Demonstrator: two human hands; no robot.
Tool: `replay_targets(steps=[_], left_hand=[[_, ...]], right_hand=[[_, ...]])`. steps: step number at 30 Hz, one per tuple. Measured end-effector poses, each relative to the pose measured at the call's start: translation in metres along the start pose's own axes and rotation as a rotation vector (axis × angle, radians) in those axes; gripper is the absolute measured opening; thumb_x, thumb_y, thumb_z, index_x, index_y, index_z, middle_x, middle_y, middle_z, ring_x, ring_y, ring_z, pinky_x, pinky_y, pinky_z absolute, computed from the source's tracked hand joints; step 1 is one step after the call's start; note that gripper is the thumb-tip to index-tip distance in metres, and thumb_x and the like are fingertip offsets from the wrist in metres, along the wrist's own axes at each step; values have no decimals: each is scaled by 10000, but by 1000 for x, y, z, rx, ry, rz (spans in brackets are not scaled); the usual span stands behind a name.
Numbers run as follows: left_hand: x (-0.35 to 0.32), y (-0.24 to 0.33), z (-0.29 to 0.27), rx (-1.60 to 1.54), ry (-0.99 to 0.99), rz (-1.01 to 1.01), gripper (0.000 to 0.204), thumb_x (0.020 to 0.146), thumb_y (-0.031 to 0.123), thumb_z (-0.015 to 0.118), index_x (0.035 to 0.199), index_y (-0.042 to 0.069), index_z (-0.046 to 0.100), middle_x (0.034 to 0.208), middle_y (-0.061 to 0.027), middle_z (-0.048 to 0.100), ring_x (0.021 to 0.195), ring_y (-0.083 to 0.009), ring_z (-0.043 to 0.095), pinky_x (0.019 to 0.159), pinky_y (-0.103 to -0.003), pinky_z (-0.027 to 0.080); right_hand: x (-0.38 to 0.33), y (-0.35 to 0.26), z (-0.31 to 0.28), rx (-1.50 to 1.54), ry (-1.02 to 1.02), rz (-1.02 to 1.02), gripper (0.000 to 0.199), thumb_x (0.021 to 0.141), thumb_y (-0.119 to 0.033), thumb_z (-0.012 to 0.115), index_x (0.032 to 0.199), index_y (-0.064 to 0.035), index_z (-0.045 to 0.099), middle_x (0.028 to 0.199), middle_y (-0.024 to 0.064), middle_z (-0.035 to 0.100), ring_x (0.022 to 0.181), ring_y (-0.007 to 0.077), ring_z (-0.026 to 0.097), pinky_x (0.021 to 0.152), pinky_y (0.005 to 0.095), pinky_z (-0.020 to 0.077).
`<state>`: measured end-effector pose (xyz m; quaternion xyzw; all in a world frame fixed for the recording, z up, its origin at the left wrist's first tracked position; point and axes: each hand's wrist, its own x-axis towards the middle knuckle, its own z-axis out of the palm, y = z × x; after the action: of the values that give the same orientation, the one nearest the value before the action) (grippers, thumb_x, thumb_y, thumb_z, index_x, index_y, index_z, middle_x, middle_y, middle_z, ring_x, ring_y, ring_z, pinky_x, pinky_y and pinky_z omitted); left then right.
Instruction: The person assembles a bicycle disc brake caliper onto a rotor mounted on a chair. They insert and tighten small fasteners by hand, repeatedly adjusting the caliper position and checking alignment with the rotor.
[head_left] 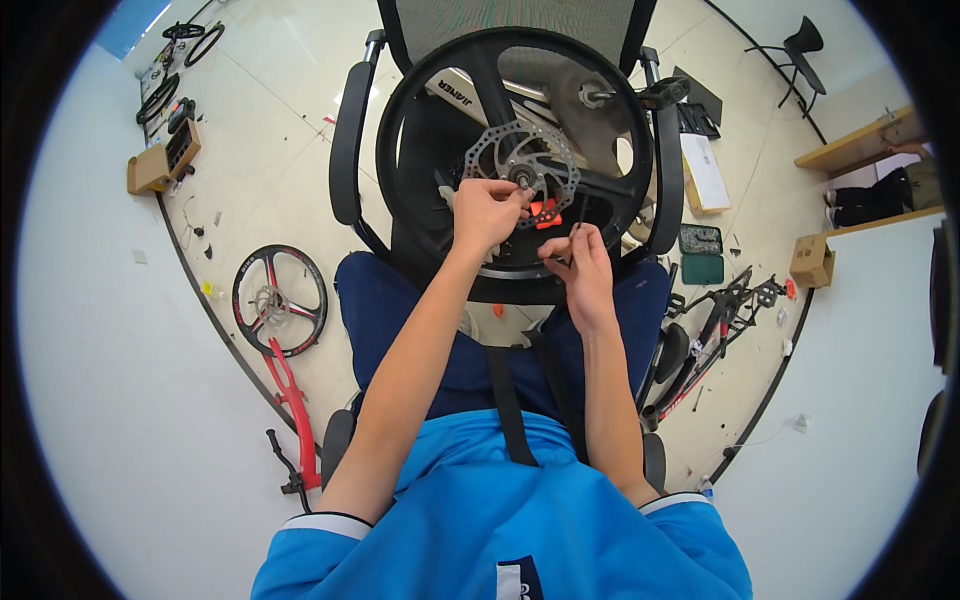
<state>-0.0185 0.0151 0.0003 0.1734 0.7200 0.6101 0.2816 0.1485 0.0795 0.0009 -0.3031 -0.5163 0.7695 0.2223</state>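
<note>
My left hand (pixel 486 212) pinches the silver metal axle end (pixel 522 179) of the black spoked wheel (pixel 490 92) between the black padded armrests (pixel 346 145), my right hand (pixel 586 265) curls, its grip unclear, and lopsided pressing could tilt the wheel.

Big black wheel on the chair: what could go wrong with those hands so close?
The left hand is at the axle, right by the metal disc full of holes, so it might get scratched. The black wheel lies across the chair, so a bump could perhaps make it slide. A small part, if dropped, might get lost on the littered floor.
</note>
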Motion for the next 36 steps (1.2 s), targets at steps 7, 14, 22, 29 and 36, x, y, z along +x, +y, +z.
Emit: replay_targets(steps=[7,14,22,29,36], left_hand=[[0,-1,5,-29,6,-17,204,900,97,758,963,-97,753,806,-133,758,698,-164,741,633,-273,592],[-9,-9,13,-40,116,102,173,885,89,729,900,-78,770,752,-133,764,663,-149,745,647,-264,561],[-7,-8,10,-71,62,72,210,911,105,737,962,-98,756,817,-125,761,713,-159,747,655,-266,584],[-7,-11,11,-57,63,70,196,914,96,733,943,-97,750,817,-117,761,706,-153,746,647,-257,588],[-4,-18,11,-44,66,96,183,919,87,726,948,-92,750,814,-107,762,716,-131,741,657,-246,580]], right_hand=[[25,6,-3,-14,156,-189,171,1043,-230,633,1040,-60,656,852,-27,652,790,44,599,697,205,450],[42,4,5,-327,203,-497,110,1006,-91,652,1033,16,653,910,77,741,846,129,704,771,264,538],[46,-1,15,-535,163,-613,92,962,-25,669,1037,28,658,890,117,735,811,160,717,739,268,541],[37,-2,20,-558,194,-696,111,932,25,670,1043,27,663,893,115,711,792,169,699,730,275,540],[39,-2,21,-802,119,-875,173,877,54,685,1038,-5,664,959,133,696,838,290,695,749,356,559]])
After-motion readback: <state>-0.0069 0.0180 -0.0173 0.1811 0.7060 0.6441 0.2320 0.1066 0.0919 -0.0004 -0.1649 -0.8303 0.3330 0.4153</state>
